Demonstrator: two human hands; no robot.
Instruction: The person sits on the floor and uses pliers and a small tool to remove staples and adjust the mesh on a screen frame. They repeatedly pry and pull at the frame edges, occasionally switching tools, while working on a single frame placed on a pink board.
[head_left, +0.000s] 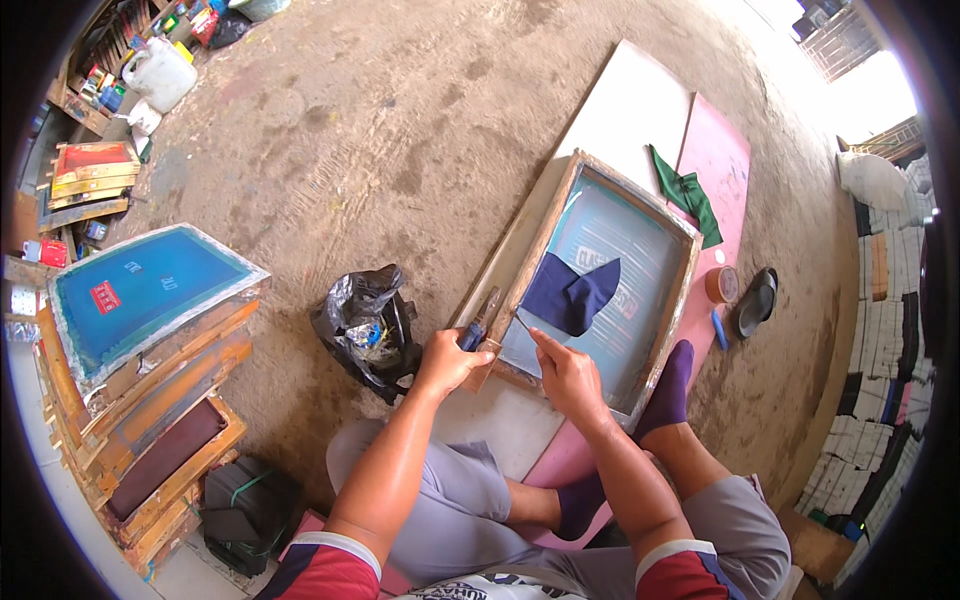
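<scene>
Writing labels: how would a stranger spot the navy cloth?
Over the long white board, find the rectangular brown wooden frame. Inside it lies the folded navy cloth. The rumpled green cloth nearby lies outside the frame; this one is dark blue.

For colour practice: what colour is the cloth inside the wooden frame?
The cloth is navy blue; head view.
</scene>
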